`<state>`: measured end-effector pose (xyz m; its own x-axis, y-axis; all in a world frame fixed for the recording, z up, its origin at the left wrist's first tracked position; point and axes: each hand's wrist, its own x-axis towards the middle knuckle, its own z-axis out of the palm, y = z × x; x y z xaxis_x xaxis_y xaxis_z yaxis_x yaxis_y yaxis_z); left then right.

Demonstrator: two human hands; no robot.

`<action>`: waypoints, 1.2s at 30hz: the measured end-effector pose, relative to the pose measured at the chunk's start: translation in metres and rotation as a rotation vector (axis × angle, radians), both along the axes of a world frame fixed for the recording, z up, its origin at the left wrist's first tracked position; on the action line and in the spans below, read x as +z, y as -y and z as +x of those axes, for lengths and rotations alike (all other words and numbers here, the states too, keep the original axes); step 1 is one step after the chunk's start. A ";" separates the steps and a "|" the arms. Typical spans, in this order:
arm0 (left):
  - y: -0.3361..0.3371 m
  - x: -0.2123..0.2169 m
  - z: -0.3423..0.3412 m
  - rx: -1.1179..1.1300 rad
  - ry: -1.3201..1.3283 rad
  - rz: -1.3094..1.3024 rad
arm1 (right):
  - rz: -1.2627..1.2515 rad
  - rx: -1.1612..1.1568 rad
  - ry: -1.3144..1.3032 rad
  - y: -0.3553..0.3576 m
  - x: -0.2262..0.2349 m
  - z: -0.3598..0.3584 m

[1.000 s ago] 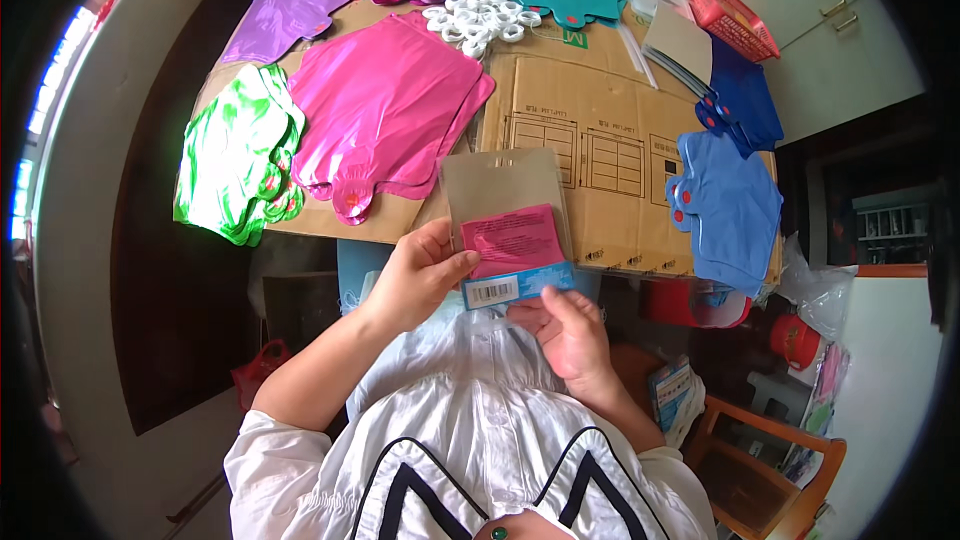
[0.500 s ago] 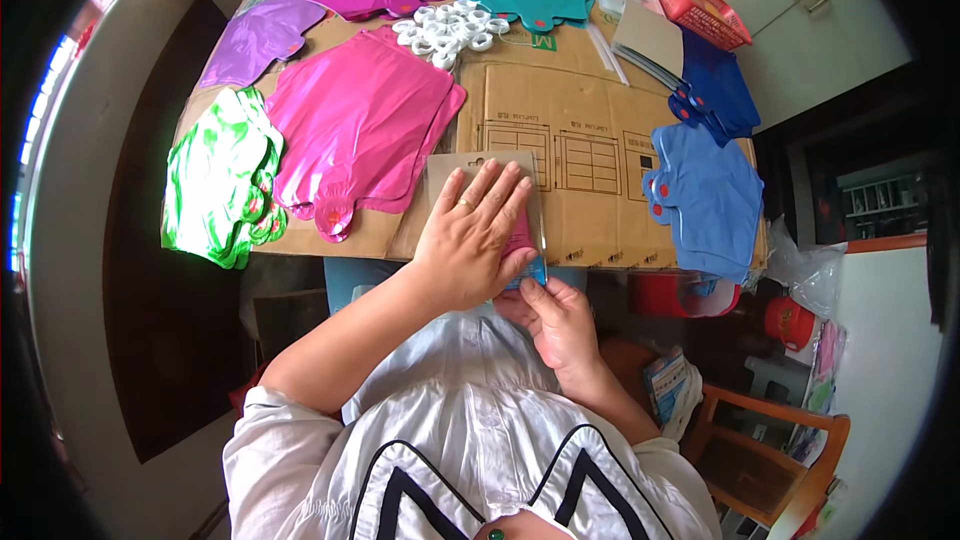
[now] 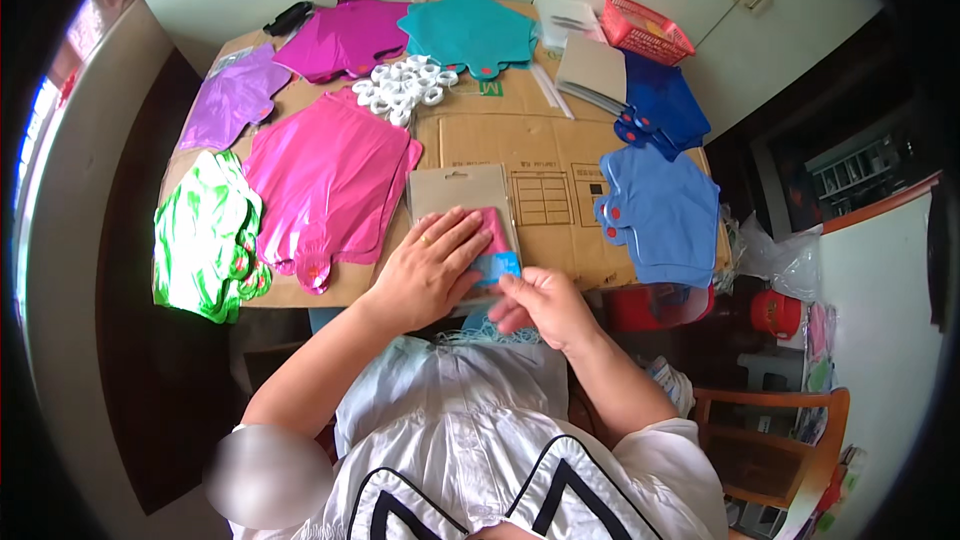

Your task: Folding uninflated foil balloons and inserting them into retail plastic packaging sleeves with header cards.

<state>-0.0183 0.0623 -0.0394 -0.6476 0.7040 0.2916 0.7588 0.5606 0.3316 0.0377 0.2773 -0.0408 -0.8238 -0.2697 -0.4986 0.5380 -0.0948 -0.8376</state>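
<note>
A flat package (image 3: 459, 183) lies at the near edge of the cardboard-covered table. It has a grey-brown card with a hang slot at the top, a pink folded sheet (image 3: 494, 231) and a blue piece (image 3: 496, 267). My left hand (image 3: 425, 268) rests flat over its left part, fingers stretched out, covering some of the pink. At the package's lower right corner, beside the blue piece, my right hand (image 3: 548, 308) has its thumb on top and its blurred fingers below, pinching the edge.
Stacks of pink foil balloons (image 3: 330, 175), green ones (image 3: 205, 240) and light-blue ones (image 3: 662, 215) lie around. Farther back are white ribbon rolls (image 3: 405, 88), a stack of cards (image 3: 592, 72) and a red basket (image 3: 645, 28). A wooden chair (image 3: 770, 440) stands at right.
My left hand has slid down the package toward me, uncovering the card's upper part and the blue piece. My right hand stays at the lower corner. The whole view has shifted.
</note>
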 end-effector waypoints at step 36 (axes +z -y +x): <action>-0.013 -0.017 0.017 -0.019 -0.299 0.279 | 0.800 -0.101 -0.818 -0.056 0.028 0.064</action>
<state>-0.0014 0.0756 -0.0562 -0.4933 0.5820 0.6465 0.8540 0.4654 0.2326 0.1014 0.3331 -0.0128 -0.9799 -0.0311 0.1969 -0.1747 0.6101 -0.7728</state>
